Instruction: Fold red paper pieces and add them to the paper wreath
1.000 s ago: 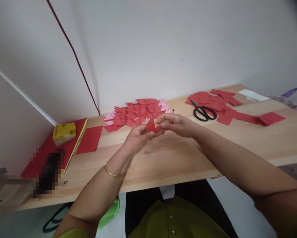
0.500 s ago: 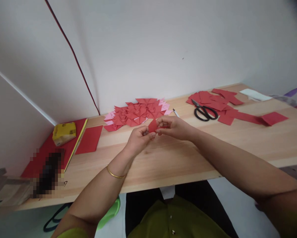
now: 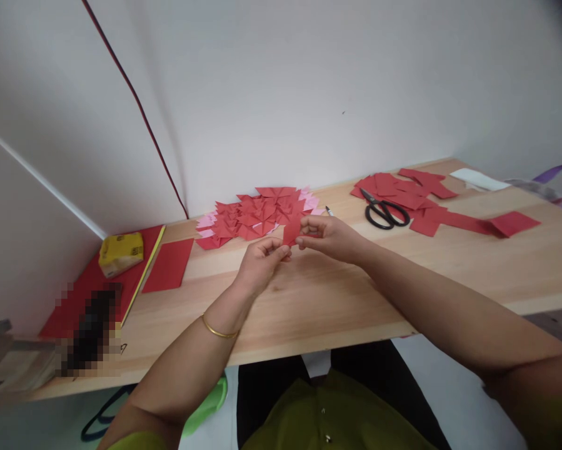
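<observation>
Above the middle of the wooden table (image 3: pixel 309 300) I hold a small piece of red paper (image 3: pixel 291 232) between both hands. My left hand (image 3: pixel 260 261) pinches its lower left edge with thumb and fingers. At its right side, my right hand (image 3: pixel 330 237) has its fingers curled round the paper's edge. Just behind my hands lies a pile of folded red paper pieces (image 3: pixel 257 215), with pink folded pieces (image 3: pixel 311 201) at its sides. Fingers partly hide the held paper, so its exact folds cannot be made out.
Black-handled scissors (image 3: pixel 386 212) rest by a heap of red paper pieces (image 3: pixel 393 187) at the right. A pen (image 3: pixel 329 211) lies behind my right hand. On the left are a red sheet (image 3: pixel 170 265) and a yellow packet (image 3: pixel 121 253). A white strip (image 3: pixel 480 178) lies far right.
The red paper now shows more of its face and stands higher between my hands. My left fingers have shifted slightly left and down along it.
</observation>
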